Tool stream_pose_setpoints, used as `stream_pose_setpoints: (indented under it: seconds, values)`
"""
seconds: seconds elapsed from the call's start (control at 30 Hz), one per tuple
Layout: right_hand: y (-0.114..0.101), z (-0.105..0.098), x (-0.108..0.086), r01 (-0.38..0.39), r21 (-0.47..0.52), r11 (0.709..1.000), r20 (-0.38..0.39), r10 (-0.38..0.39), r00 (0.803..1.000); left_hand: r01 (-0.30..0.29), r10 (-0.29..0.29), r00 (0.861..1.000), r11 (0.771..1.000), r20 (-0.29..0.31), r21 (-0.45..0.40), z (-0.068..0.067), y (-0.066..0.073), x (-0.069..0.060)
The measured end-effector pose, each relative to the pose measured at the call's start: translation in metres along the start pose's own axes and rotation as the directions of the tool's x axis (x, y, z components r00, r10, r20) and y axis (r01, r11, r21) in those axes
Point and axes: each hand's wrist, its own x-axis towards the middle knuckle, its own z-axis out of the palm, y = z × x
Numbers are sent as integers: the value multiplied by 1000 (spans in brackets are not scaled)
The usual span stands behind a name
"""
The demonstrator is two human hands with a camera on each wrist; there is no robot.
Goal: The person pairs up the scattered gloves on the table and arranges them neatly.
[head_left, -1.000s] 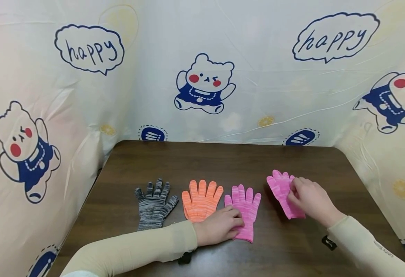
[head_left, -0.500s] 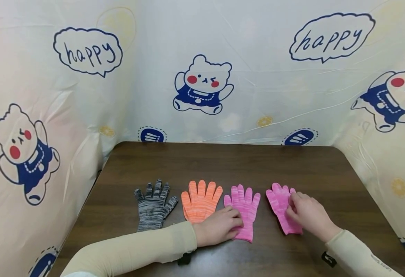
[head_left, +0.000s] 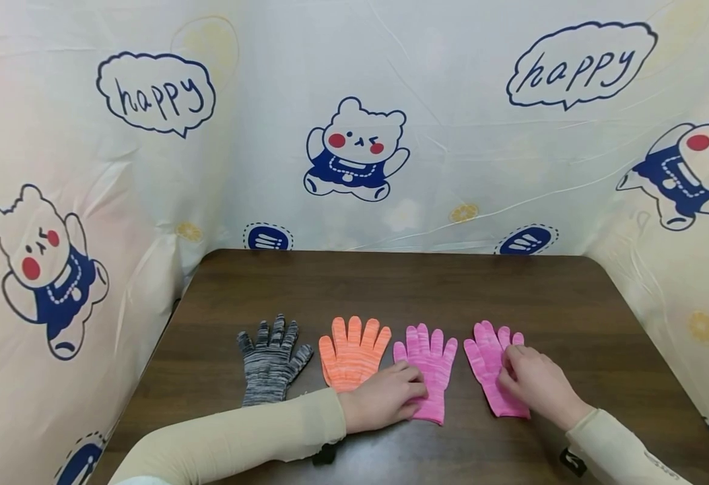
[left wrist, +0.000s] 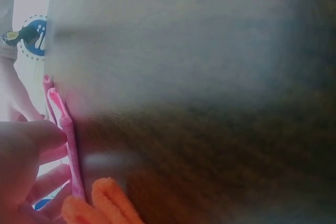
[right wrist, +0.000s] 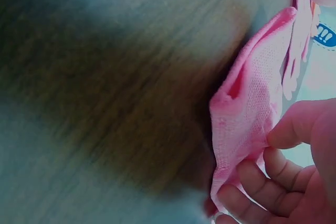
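Observation:
Four knitted gloves make a row on the brown table (head_left: 390, 286), and two of them are pink. My left hand (head_left: 384, 399) rests on the inner pink glove (head_left: 434, 370), fingertips touching its palm. To the right, my right hand (head_left: 545, 384) pinches the outer pink glove (head_left: 490, 374) near its right edge. In the right wrist view, thumb and fingers press into the fabric of that pink glove (right wrist: 247, 98), whose cuff gapes slightly. In the left wrist view, the inner pink glove (left wrist: 73, 156) appears edge-on beneath the left hand (left wrist: 26, 156).
An orange glove (head_left: 352, 351) lies left of the pink ones, its lower part behind the left hand. Further left is a grey striped glove (head_left: 269, 367), its cuff hidden by the left sleeve (head_left: 239, 431). A printed curtain (head_left: 451, 81) surrounds the table.
My right hand has drawn the outer pink glove toward me and lowered it flat, lining it up beside the other pink glove. The left hand has stayed in place.

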Motion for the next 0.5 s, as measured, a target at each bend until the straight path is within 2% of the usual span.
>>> stream_pose_setpoints:
  seconds: [0.07,0.3,0.5]
  values:
    - [0,1,0,6,-2,1000,2,-6,1000,1,-1,1000,1000,-3,0,1,0,0]
    - [3,5,2,78,-9,997,-69,-78,995,1,-1,1000,1000,-4,3,1,0,-1]
    - [5,6,1,79,-24,997,-54,-80,995,2,-2,1000,1000,5,10,-2,1,0]
